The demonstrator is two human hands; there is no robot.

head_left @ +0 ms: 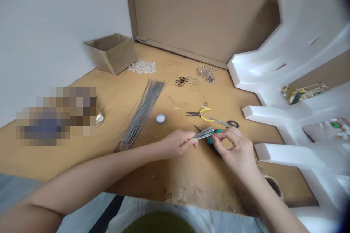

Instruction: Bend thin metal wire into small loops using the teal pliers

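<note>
My left hand (pixel 180 143) is closed round a small bundle of thin metal wires (pixel 204 133), whose ends fan out to the right. Thumb and forefinger of my right hand (pixel 236 145) pinch together at the free ends of that bundle. Behind my right fingers lie pliers with teal handles (pixel 210 142), partly covered by the hand. Just beyond them are yellow-handled pliers (pixel 203 114) and scissors with dark finger loops (pixel 231 123). Left of my left hand lies a large sheaf of long grey wires (pixel 143 114). A small round white container with a blue rim (pixel 160 118) stands between.
At the back left stands an open cardboard box (pixel 112 52) beside a pile of clear pieces (pixel 143 66). Black rings (pixel 181 82) and small metal parts (pixel 206 72) lie farther back. White moulded foam (pixel 273 116) borders the right side. A pixelated patch covers the left.
</note>
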